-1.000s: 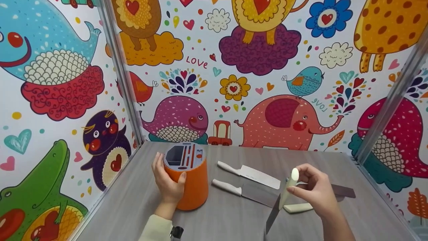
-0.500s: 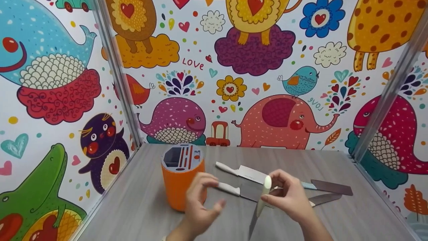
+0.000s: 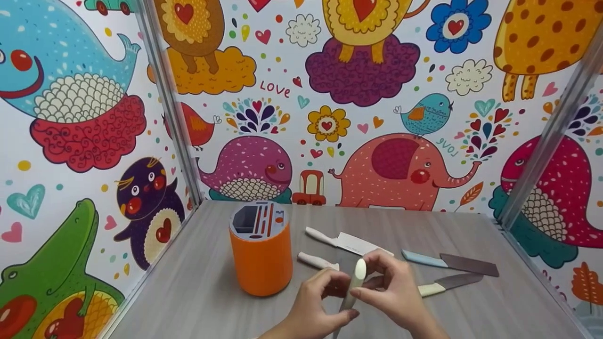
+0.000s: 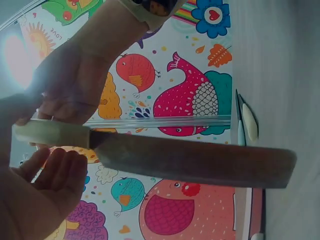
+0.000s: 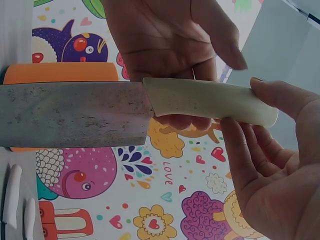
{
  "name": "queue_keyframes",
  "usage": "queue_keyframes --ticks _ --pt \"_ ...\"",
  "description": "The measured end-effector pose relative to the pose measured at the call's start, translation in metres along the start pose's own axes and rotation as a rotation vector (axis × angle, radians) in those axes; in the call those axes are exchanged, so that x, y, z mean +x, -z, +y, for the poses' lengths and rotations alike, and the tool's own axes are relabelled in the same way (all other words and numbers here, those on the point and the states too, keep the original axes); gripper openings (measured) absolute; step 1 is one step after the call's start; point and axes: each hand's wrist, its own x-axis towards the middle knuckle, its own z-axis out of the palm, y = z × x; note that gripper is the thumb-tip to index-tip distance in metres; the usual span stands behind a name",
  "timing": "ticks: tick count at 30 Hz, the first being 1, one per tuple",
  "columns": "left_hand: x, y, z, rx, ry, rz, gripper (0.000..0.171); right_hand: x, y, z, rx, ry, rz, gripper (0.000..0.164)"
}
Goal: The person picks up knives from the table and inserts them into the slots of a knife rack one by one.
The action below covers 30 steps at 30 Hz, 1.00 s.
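Note:
My right hand (image 3: 395, 289) pinches the pale green handle of a kitchen knife (image 5: 210, 102) near its butt end, thumb on one side and fingers on the other. The broad, dark, spotted blade points down towards the table, squared at its tip in the left wrist view. My left hand (image 3: 308, 301) is at the same handle, nearer the blade. In the right wrist view its fingers lie behind the handle, fingertips showing along the edge, while its thumb stands away. An orange round knife block (image 3: 262, 263) with a grey slotted top stands upright to the left.
Behind the hands lie a white-handled cleaver (image 3: 355, 242) and another white-handled knife (image 3: 316, 260), its blade hidden. On the right lie a blue-handled knife (image 3: 424, 258) and a cream-handled knife (image 3: 452, 281). Patterned panels with metal posts (image 3: 541, 122) enclose the grey table (image 3: 188, 282).
My left hand has let go of the knife block and moved right to the knife handle. My right hand has brought the knife left and nearer, uncovering the two knives on the right.

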Motion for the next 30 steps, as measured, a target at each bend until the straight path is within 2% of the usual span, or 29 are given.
queue_keyframes --ticks 3,5,12,15,17,21,24,27,30 --pt "-0.001 -0.001 0.000 -0.005 -0.036 0.023 0.032 0.000 -0.003 -0.001 -0.007 0.018 0.000 0.035" --pt "-0.001 0.000 0.000 -0.017 -0.036 0.032 0.031 0.000 -0.005 -0.002 -0.012 0.024 0.000 0.035" --pt "0.000 0.000 0.001 -0.044 0.070 0.023 0.029 -0.001 -0.009 -0.005 -0.037 0.014 0.035 0.035" --pt "0.000 0.001 0.001 -0.044 0.106 0.010 0.028 -0.002 -0.011 -0.006 -0.051 0.011 0.049 0.035" --pt "0.000 0.002 0.000 -0.036 0.111 0.005 0.026 -0.003 -0.012 -0.005 -0.077 0.040 0.044 0.036" --pt "0.001 0.004 0.000 0.005 0.056 -0.001 0.023 -0.002 -0.011 -0.004 -0.117 0.141 0.025 0.037" --pt "0.003 0.005 0.000 0.022 0.039 -0.010 0.025 0.002 -0.006 -0.001 -0.054 0.175 0.039 0.032" --pt "0.005 0.009 0.000 0.021 0.105 -0.020 0.028 0.011 -0.001 0.008 0.051 0.097 0.112 0.022" --pt "0.007 0.017 0.001 0.030 0.218 0.003 0.030 0.027 0.003 0.026 0.131 -0.021 0.212 0.014"
